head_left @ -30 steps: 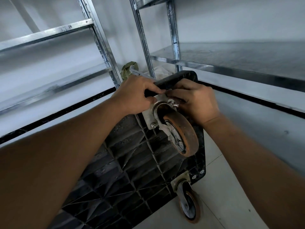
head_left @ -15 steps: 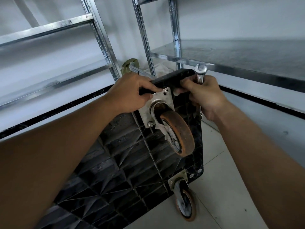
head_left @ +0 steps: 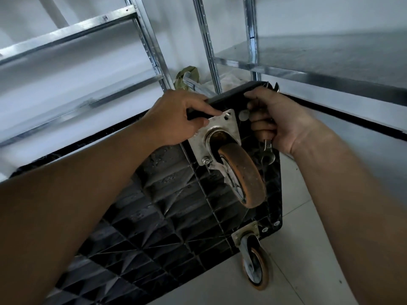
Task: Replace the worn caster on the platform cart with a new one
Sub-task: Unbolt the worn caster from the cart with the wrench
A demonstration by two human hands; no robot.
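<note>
While the left hand [head_left: 180,119] pinches the caster [head_left: 244,172] plate on the upturned cart [head_left: 154,205], the right hand [head_left: 286,122] grips a wrench [head_left: 267,150] against the cart's edge.

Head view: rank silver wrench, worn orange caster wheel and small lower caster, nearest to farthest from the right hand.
1. Silver wrench: gripped in the right hand.
2. Worn orange caster wheel: just below, to its left.
3. Small lower caster: lowest in view, farthest.
</note>
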